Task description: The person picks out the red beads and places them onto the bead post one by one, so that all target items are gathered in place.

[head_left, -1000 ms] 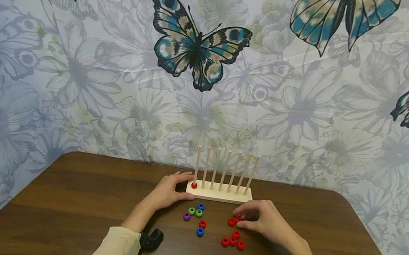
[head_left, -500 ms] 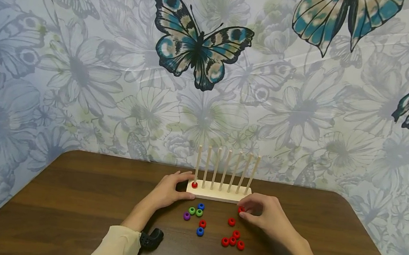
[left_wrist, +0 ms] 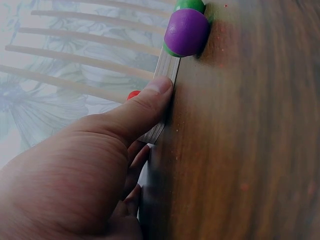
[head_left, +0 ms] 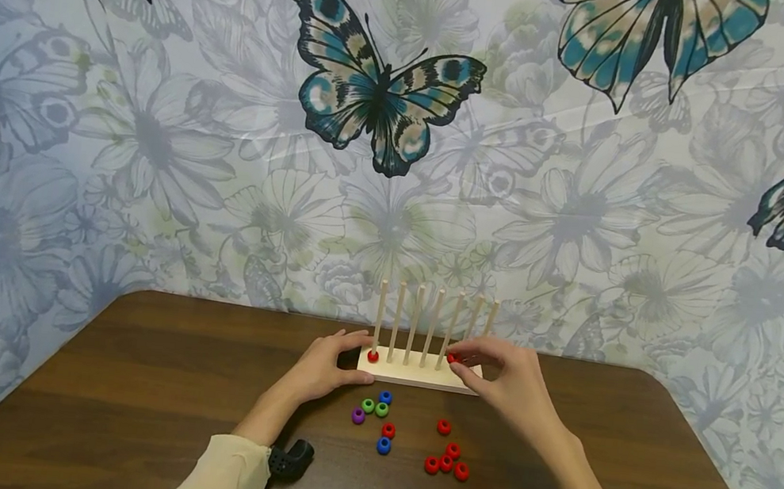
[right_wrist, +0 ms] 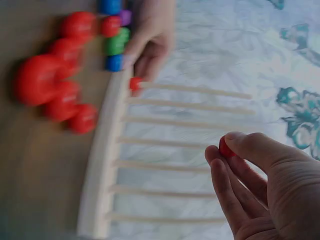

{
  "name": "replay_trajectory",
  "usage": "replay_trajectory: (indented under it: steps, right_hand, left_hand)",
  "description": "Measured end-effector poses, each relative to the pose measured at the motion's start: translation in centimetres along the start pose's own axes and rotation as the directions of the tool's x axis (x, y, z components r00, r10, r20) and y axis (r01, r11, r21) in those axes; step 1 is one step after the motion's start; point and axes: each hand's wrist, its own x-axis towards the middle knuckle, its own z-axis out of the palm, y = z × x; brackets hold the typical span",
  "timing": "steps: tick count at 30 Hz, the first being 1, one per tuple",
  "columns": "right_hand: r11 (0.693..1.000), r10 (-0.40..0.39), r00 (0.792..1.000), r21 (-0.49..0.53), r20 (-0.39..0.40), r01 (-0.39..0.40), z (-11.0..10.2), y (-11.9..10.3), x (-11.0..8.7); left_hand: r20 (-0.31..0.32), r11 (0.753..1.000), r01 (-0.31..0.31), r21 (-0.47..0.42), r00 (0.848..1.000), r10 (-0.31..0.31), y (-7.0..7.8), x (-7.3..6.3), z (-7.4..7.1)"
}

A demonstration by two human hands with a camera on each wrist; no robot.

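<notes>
A pale wooden peg rack (head_left: 414,374) with several upright pegs stands near the table's back edge. My left hand (head_left: 322,366) grips its left end; in the left wrist view the thumb (left_wrist: 152,97) lies along the front edge. One red bead (head_left: 373,356) sits at the bottom of the leftmost peg. My right hand (head_left: 514,377) pinches another red bead (right_wrist: 226,147) between thumb and fingertips, raised before the right-hand pegs. The right hand hides parts of those pegs and of the base's right end in the head view.
On the table (head_left: 168,396) in front of the rack lie two blue beads, two green beads (head_left: 368,406), a purple bead (head_left: 358,415) and a red bead (head_left: 388,431). Several more red beads (head_left: 446,464) lie to the right. A patterned butterfly cloth (head_left: 227,179) hangs behind the table.
My right hand has lifted a red bead from the right-hand group and carried it up and slightly left to the pegs. My left hand has stayed on the rack.
</notes>
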Motion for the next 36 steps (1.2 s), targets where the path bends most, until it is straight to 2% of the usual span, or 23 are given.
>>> replay_trajectory:
  steps: [10,14,18,24,36]
  right_hand:
    - [0.998,-0.052,0.991,0.026,-0.120,0.055,1.7,-3.4,5.7]
    - [0.994,-0.069,0.977,0.066,-0.202,0.084,2.7,-4.6,7.8]
    - [0.993,-0.093,0.960,0.048,-0.263,0.109,4.0,-5.3,9.3]
    - [0.991,-0.132,0.958,-0.065,-0.254,0.119,5.6,-5.4,10.2]
    - [0.989,-0.125,0.961,-0.107,-0.245,0.102,6.9,-5.0,10.2]
  left_hand:
    - [-0.009,1.000,-0.005,0.004,1.000,0.005,0.1,-0.1,-0.3]
    - [-0.007,1.000,0.001,-0.006,1.000,-0.001,0.1,-0.1,-0.3]
    - [-0.009,1.000,0.001,-0.014,1.000,-0.001,0.1,-0.1,-0.1]
    - [-0.005,1.000,-0.005,-0.018,1.000,0.005,0.0,-0.2,0.1]
    - [-0.018,1.000,-0.004,-0.018,1.000,0.003,-0.2,-0.2,0.0]
